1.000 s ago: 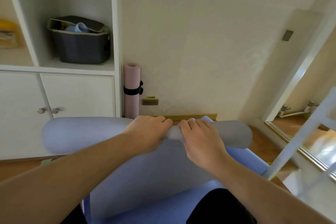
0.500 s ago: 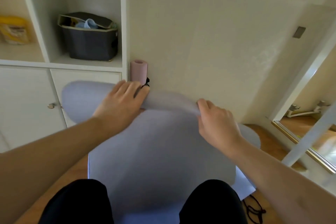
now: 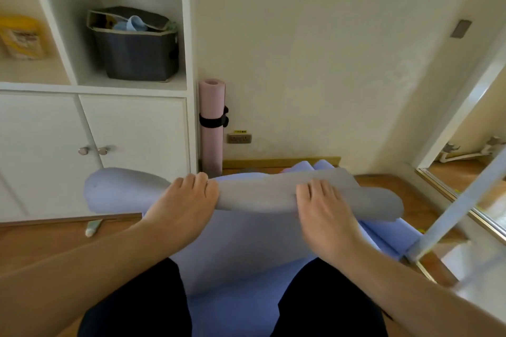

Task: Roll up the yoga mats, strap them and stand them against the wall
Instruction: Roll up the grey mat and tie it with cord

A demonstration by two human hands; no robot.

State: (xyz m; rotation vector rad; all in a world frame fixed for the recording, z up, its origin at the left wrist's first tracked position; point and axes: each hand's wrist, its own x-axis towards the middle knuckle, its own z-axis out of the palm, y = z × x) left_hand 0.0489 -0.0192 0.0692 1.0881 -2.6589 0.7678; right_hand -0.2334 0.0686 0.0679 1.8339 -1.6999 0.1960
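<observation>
**One mat stands strapped, one is half rolled**

White shelving point(image 3: 82, 87) fills the left of the frame, with a dark storage bin point(image 3: 137, 46) in an open compartment at upper left and closed cupboard doors below it. A cream wall takes the centre and upper right, and wooden floor runs along the lower edge.

Just right of the shelving, near mid-frame, we see the pink mat point(image 3: 211, 128) already rolled, bound with a black strap point(image 3: 213, 120) and standing upright in the corner against the wall. That one we judge finished.

Below it, across the lower middle, lies the blue mat point(image 3: 246, 241). Its far part is wound into a thick roll point(image 3: 260, 194) that spans from left of centre to right of centre, while a flat stretch still runs back toward us between our knees at the bottom edge. More blue material bunches behind the roll at right, so we cannot tell how tidy the winding is.

Our left hand point(image 3: 183, 205) lies on the roll at centre-left, fingers bent over its top and pressing down. Our right hand point(image 3: 323, 208) sits further right, its fingers likewise curled over the roll. Both hands clasp the blue roll, well apart from each other.

As we judge it, this mat remains to be rolled to its end, strapped, and stood beside the pink one. No spare strap shows here.
</observation>
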